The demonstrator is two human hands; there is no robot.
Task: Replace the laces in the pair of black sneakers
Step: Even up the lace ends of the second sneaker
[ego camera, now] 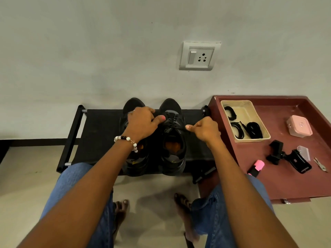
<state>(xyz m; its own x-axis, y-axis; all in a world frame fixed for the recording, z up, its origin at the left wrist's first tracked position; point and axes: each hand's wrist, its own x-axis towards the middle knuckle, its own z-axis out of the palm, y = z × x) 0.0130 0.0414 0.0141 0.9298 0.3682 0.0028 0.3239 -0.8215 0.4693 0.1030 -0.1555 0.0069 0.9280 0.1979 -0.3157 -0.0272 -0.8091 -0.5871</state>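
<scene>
- Pair of black sneakers (154,138) sits toes-to-wall on a low black rack (100,129), between the person's knees and the wall; work is on the right-hand sneaker (172,133).
- Left hand (141,122): fingers curled over the upper part of the lacing, thumb pressed down beside the eyelets. Judged to be steadying the shoe; whether it also grips lace cannot be told.
- Right hand (206,128): fingers curled in, thumb against forefinger, pinching what looks like a thin black lace (182,127) running from the eyelet rows out to the thumb (strand hard to resolve against the black upper).
- Judged step: drawing the old lace out of the right sneaker.
- To do it well: keep the left hand's pressure close to the eyelet being cleared, pull along the eyelet's line, not upward, one crossing at a time.
- Replacement laces (253,129) lie coiled in a cream tray (250,140) on the maroon table (286,183), just right of the right hand.
</scene>
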